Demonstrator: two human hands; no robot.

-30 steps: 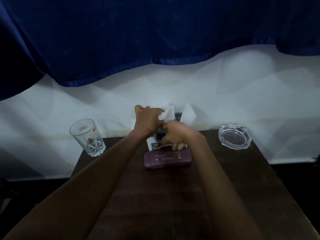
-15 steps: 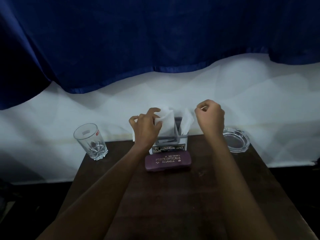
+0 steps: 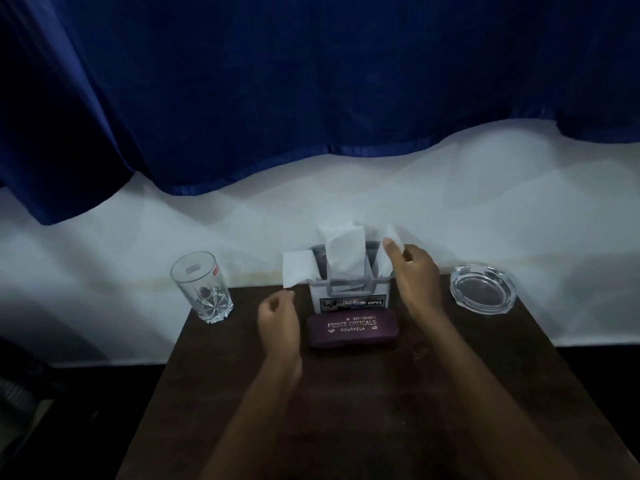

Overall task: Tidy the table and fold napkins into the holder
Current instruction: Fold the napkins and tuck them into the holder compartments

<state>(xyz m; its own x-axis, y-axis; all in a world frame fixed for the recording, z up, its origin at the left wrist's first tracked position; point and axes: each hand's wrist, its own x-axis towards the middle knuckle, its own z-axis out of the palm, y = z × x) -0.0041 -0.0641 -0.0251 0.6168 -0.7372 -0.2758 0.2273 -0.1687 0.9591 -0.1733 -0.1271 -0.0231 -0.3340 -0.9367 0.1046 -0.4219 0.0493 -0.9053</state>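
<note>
Your right grip is raised at the right end of the holder, its forefinger lying up against the right napkin. Whether thumb and finger pinch that sheet or only touch it, you cannot tell from here. Your left grip hangs over the desk just left of the holder, fingers loosely curled with nothing in them, right below the low corner of the left napkin; contact there is unclear.

The holder stands at the back edge of the desk. The middle napkin stands upright in it, the left one leans out over its left side, and the right one rises from its right end. A purple case lies just in front of the holder, between your two wrists. A glass stands at the back left corner and an ashtray at the back right, both well apart from the holder. A blue curtain hangs behind.
</note>
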